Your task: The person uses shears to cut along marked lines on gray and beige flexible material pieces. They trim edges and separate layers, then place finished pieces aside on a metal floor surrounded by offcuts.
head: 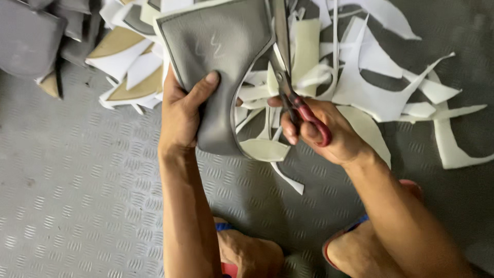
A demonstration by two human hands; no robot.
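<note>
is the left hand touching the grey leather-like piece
Touching: the head view shows the left hand gripping the grey leather-like piece, thumb pressed flat on its face.

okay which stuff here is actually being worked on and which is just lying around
In use:
left hand gripping grey padded panel
right hand working red-handled scissors

Lying about:
white foam offcuts
stacked tan-and-white pieces
grey panels pile
</note>
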